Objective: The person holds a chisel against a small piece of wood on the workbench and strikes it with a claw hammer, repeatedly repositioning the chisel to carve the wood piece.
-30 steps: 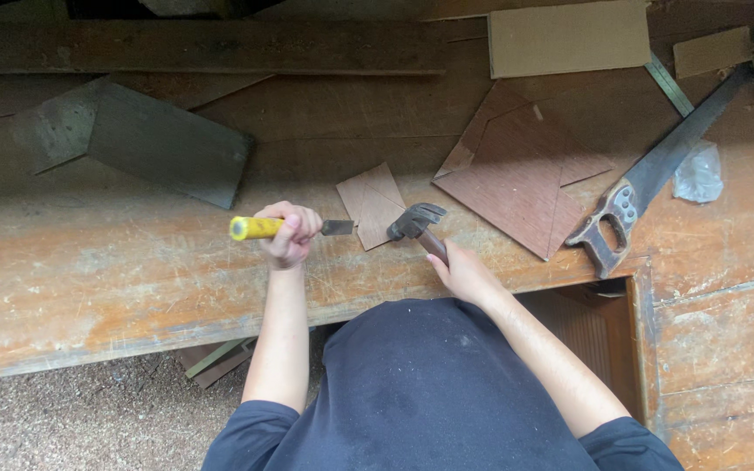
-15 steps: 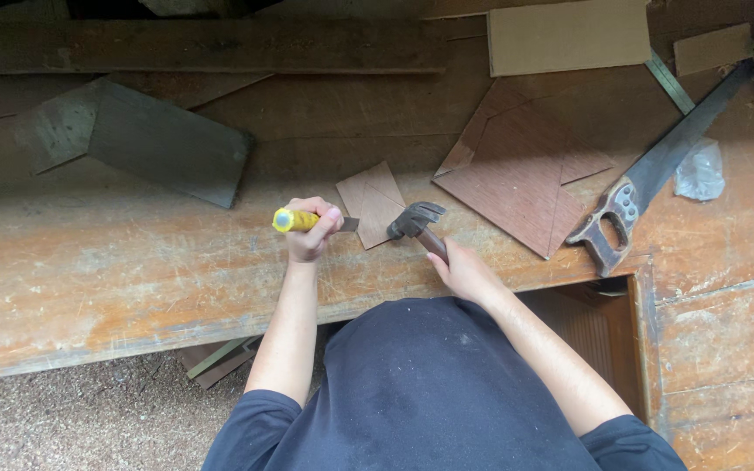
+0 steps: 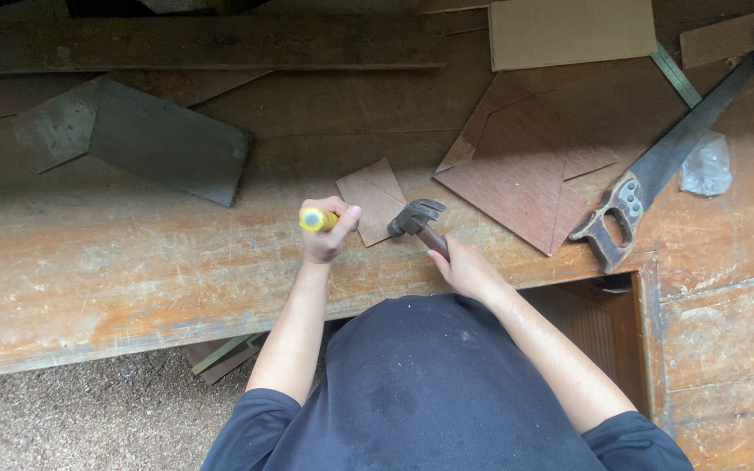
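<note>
Left hand (image 3: 326,234): fist wrapped round a yellow-handled tool (image 3: 318,219); only the yellow butt shows, sticking out to the left, the working end hidden behind the fingers. Long axis roughly level across the workbench (image 3: 133,270), tip side turned toward the small wooden square (image 3: 374,199), which lies just beside the knuckles.

Right hand (image 3: 467,270): fingers folded tight about the shaft of a claw hammer (image 3: 419,223). Shaft runs on a slant from the palm up and to the left; the dark head, claw forked, sits at the lower right edge of the small wooden square, touching or barely above it, which cannot be told.

Change from half a second before: yellow tool and fist now nearer the square; a second before, farther left still. Hammer much as it was.

Surroundings: stack of reddish board offcuts (image 3: 521,170) right of the hammer; handsaw (image 3: 656,170) lying on a diagonal, handle toward the bench edge; crumpled clear plastic (image 3: 707,166) beside the blade; grey slab (image 3: 146,139) well to the left; pale cardboard sheet (image 3: 569,30) at the far side.
</note>
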The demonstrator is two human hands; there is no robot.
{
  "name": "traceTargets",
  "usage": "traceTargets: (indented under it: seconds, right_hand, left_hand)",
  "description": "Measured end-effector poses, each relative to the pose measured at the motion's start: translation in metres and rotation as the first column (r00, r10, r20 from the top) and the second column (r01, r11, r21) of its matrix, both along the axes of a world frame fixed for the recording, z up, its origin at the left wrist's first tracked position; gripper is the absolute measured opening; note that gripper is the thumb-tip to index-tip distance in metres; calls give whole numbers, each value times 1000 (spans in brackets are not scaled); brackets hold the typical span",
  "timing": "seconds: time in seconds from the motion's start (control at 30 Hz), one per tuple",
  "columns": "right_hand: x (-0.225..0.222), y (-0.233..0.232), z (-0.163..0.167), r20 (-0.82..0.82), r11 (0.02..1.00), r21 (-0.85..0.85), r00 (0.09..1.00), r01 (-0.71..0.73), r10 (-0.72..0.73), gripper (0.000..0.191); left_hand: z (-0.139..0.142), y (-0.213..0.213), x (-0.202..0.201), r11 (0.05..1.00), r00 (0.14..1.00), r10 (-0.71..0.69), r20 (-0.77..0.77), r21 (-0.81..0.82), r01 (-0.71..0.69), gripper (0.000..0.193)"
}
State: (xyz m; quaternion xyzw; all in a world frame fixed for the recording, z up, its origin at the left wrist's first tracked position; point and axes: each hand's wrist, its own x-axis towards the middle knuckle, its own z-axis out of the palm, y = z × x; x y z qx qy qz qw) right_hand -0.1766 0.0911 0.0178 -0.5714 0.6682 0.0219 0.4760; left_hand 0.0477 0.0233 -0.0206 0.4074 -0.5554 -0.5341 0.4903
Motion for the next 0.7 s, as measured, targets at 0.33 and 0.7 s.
traceTargets:
  seconds: [0.33, 0.7]
  right_hand:
    - [2, -4, 5, -23, 996, 83, 999, -23, 25, 38]
    - [5, 3, 14, -12, 999, 24, 1000, 26, -26, 36]
  left_hand:
    - [-1, 15, -19, 946, 939, 225, 259, -291, -146, 26]
    - [9, 6, -30, 973, 957, 169, 237, -197, -123, 28]
